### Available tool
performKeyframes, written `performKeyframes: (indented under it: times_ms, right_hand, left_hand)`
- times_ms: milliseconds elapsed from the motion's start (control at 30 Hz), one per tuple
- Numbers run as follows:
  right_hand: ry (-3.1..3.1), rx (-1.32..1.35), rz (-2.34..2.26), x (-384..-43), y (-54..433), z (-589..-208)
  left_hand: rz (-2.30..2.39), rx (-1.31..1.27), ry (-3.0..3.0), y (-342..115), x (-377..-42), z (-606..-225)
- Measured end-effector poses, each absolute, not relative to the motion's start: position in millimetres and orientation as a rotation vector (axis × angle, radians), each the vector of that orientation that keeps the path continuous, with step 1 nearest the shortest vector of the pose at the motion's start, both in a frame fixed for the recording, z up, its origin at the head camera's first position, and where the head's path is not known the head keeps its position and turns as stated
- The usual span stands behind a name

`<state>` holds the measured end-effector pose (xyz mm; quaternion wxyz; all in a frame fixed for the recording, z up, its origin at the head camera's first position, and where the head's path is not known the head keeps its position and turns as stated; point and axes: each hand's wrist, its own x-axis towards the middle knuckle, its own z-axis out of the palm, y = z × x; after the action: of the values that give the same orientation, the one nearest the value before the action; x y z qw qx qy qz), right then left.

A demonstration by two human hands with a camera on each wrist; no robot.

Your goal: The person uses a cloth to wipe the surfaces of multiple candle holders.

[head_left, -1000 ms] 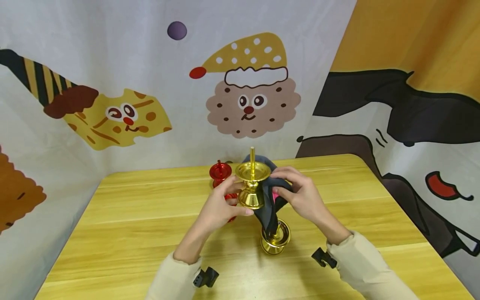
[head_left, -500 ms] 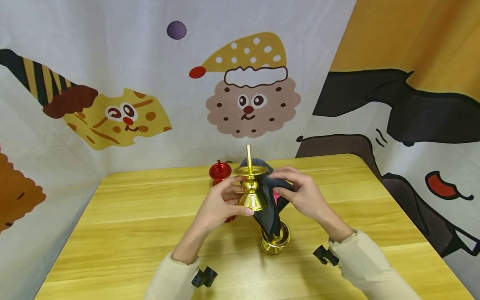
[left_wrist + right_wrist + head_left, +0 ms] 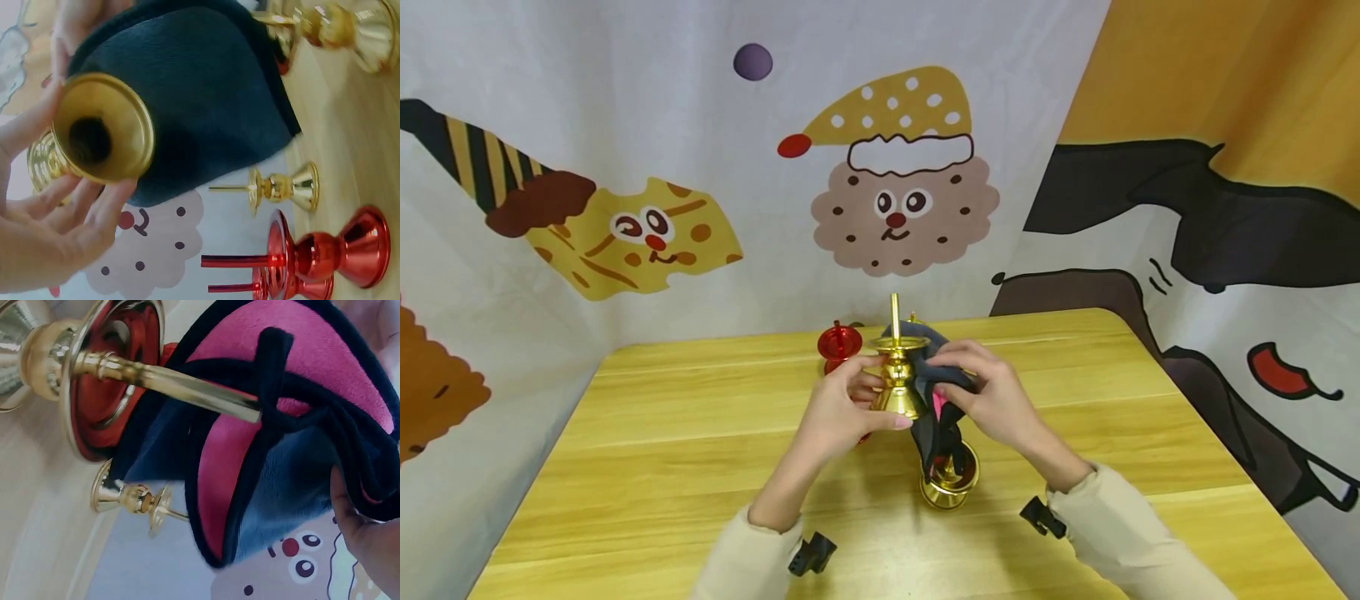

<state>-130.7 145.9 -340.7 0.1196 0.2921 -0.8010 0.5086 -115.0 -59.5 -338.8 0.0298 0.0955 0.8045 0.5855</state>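
Note:
My left hand holds a shiny gold candlestick up off the table, fingers and thumb about its lower part, spike pointing up. Its hollow base faces the left wrist camera. In my right hand is a dark blue-grey cloth with black edging and a pink side, pinched between thumb and fingers. The cloth lies against the candlestick's right side and hangs down in front of a second gold candlestick, which stands on the table below.
Behind my left hand stand red candlesticks, two of them showing in the left wrist view. Another gold candlestick stands farther back. The wooden table ends at a cartoon-printed curtain.
The held candlestick has tipped so its dish shows edge-on instead of from above, and it has shifted slightly left. My right hand and the cloth have moved a little left.

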Motion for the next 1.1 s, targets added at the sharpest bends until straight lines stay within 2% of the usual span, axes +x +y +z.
performKeyframes:
  times_ms: [233, 567, 1100]
  right_hand:
    - [-2.370, 0.834, 1.282, -127, 137, -338]
    - [-2.334, 0.874, 1.504, -130, 145, -345]
    - [-2.471, 0.842, 1.482, -126, 145, -339]
  left_hand:
    - [1.618, 0.320, 2.705, -56, -115, -340]
    - [1.867, 0.353, 2.169, -70, -119, -338]
    - [1.667, 0.341, 2.560, -58, -113, -340]
